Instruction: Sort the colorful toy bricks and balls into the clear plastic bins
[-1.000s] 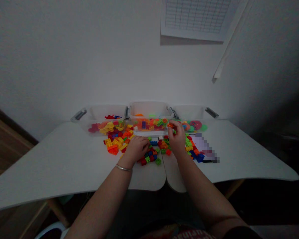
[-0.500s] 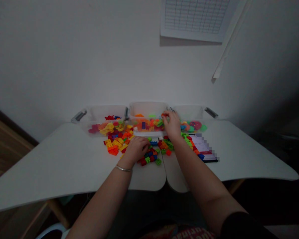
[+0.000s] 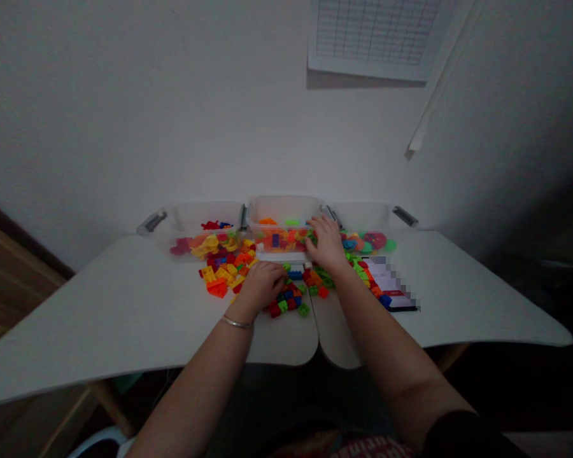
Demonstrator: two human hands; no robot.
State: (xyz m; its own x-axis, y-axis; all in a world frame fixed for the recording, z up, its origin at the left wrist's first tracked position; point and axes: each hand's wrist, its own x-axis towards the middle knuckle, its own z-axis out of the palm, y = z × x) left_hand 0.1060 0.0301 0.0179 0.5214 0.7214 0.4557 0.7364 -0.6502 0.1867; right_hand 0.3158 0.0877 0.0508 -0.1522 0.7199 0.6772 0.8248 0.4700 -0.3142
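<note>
My left hand [image 3: 261, 284] rests low over a pile of toy building bricks [image 3: 291, 298], its fingers bent and close together. Its fingertips point down to the right, and whatever lies under them is hidden. My right hand [image 3: 326, 243] hovers at the front right corner of the middle clear plastic bin [image 3: 286, 210]. Its fingers are apart, thumb to the left, and I see nothing held. Orange, green and other coloured pieces [image 3: 291, 239] show through that bin's front wall. Just below the right hand lie red, orange and green bricks [image 3: 318, 280].
A left bin [image 3: 205, 213] holds yellow and red pieces; a right bin [image 3: 363, 216] holds round coloured pieces. Yellow and orange bricks [image 3: 222, 277] spread left of my left hand. A tablet [image 3: 386, 280] lies at right, bricks along its edge. Two white tabletops [image 3: 124, 305] meet at a seam.
My right hand's fingers have spread, and the small orange-red piece at its fingertips is no longer there. The hand sits slightly lower and to the left. My left hand has stayed in place.
</note>
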